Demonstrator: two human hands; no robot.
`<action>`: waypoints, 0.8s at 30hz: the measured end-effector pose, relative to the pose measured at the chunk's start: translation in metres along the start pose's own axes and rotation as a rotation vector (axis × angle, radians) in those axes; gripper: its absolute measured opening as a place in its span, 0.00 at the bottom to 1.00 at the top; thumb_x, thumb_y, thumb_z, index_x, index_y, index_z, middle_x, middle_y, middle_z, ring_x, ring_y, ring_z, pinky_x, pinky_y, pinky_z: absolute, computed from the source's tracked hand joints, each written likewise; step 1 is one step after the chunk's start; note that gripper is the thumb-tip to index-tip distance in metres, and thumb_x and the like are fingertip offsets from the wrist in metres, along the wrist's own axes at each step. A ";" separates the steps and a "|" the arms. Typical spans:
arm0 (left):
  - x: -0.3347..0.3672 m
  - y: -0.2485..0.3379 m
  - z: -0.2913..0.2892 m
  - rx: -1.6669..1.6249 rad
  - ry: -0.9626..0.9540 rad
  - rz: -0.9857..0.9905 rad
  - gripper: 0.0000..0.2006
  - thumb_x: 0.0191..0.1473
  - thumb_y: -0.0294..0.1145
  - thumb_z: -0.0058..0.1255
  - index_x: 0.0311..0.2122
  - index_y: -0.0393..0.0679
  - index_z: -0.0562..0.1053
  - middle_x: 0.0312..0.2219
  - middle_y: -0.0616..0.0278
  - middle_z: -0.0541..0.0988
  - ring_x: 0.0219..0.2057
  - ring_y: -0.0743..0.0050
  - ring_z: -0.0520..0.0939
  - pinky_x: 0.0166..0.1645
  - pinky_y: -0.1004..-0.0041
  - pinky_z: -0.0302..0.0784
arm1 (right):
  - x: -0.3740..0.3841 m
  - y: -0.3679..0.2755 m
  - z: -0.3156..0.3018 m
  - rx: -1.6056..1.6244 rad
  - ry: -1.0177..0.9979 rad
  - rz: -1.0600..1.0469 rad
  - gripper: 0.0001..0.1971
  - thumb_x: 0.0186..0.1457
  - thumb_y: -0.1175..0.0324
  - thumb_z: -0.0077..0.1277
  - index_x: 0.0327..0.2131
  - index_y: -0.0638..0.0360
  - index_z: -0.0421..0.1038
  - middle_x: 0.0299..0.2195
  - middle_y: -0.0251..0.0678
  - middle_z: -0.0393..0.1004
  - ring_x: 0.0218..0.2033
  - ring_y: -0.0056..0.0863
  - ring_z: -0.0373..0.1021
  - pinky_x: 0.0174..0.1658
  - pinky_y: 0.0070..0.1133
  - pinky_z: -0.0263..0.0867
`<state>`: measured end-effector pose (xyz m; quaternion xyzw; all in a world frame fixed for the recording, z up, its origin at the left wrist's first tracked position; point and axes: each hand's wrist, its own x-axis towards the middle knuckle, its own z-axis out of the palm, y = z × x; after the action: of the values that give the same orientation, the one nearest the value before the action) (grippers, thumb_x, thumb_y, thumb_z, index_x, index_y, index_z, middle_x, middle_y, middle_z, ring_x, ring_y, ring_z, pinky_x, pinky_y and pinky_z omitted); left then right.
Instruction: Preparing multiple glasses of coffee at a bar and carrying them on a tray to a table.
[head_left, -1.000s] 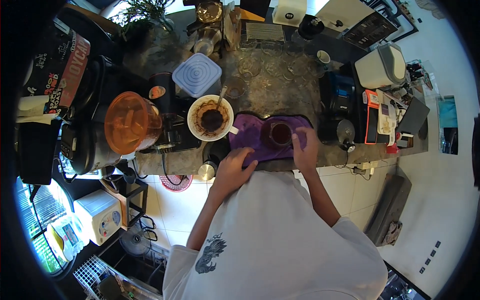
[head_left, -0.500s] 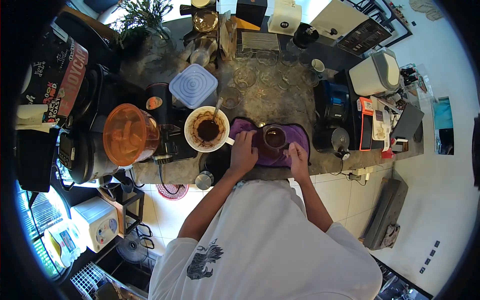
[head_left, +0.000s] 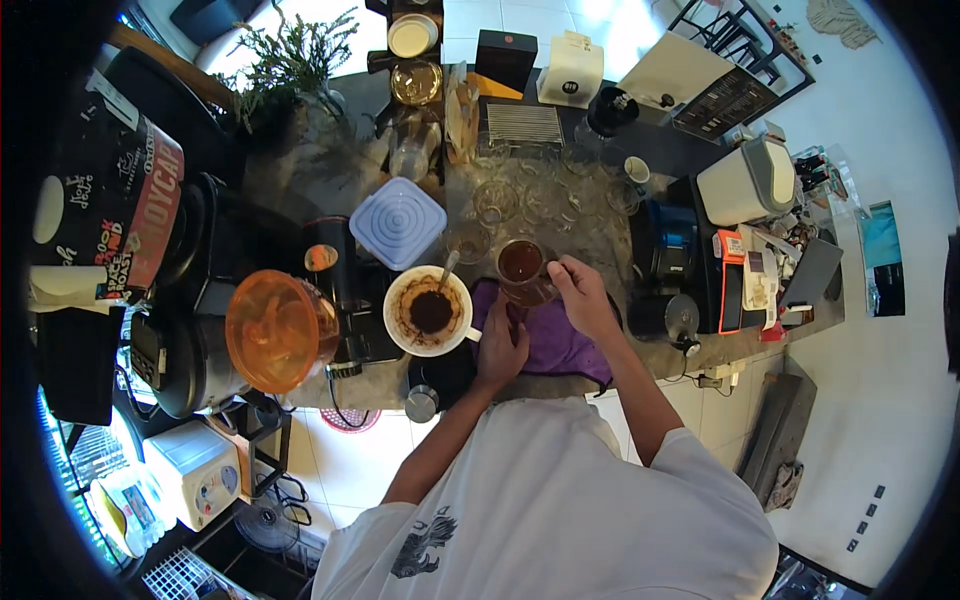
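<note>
My right hand (head_left: 585,290) grips the handle of a clear glass mug (head_left: 530,292) holding dark brown liquid. The mug is over the far edge of a purple cloth (head_left: 550,345) on the counter. My left hand (head_left: 502,345) lies at the cloth's left side, fingers stretched out toward the mug's lower side; I cannot tell whether they touch it. Just left stands a large white cup (head_left: 395,335), its inside smeared with brown residue and a dark pool at the bottom. A metal spoon (head_left: 449,267) leans in that cup.
Beyond the white cup is a square container with a bluish lid (head_left: 398,222). Several clear glasses (head_left: 495,203) stand farther back. An orange-lidded tub (head_left: 278,330) and a black grinder-like machine (head_left: 335,260) are at left. A black kettle-like pot (head_left: 665,318) sits at right.
The glass mug has moved up and left, off the cloth's middle, with my right hand on its handle. My left hand has shifted slightly, below the mug. The view has tilted.
</note>
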<state>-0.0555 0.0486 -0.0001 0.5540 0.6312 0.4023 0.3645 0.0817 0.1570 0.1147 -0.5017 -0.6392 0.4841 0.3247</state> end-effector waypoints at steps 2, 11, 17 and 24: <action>0.000 0.001 0.003 -0.019 0.067 0.051 0.38 0.55 0.24 0.51 0.69 0.33 0.50 0.58 0.38 0.67 0.52 0.42 0.75 0.52 0.60 0.74 | 0.008 -0.007 0.003 -0.061 -0.028 0.001 0.22 0.67 0.56 0.49 0.27 0.67 0.64 0.19 0.33 0.58 0.24 0.17 0.55 0.27 0.24 0.54; 0.003 0.000 0.004 0.103 0.135 0.152 0.43 0.52 0.26 0.55 0.70 0.34 0.47 0.54 0.40 0.72 0.36 0.54 0.76 0.47 0.59 0.75 | 0.033 -0.022 0.012 -0.201 -0.021 -0.038 0.26 0.63 0.49 0.52 0.27 0.69 0.68 0.17 0.43 0.59 0.20 0.26 0.56 0.26 0.30 0.56; 0.005 0.000 0.003 0.157 0.160 0.189 0.43 0.53 0.28 0.55 0.70 0.32 0.47 0.54 0.39 0.72 0.40 0.50 0.79 0.48 0.58 0.76 | 0.036 -0.030 0.016 -0.372 -0.054 -0.001 0.27 0.61 0.47 0.53 0.27 0.68 0.69 0.19 0.51 0.66 0.20 0.43 0.62 0.28 0.34 0.59; 0.006 0.004 0.001 0.114 0.066 0.090 0.44 0.54 0.30 0.56 0.70 0.32 0.46 0.55 0.36 0.71 0.48 0.42 0.78 0.53 0.56 0.75 | 0.039 -0.036 0.017 -0.398 -0.038 -0.012 0.22 0.61 0.53 0.55 0.31 0.69 0.74 0.17 0.46 0.65 0.19 0.27 0.57 0.26 0.29 0.58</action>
<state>-0.0534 0.0551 0.0030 0.5879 0.6395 0.3996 0.2927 0.0433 0.1881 0.1404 -0.5429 -0.7313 0.3555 0.2099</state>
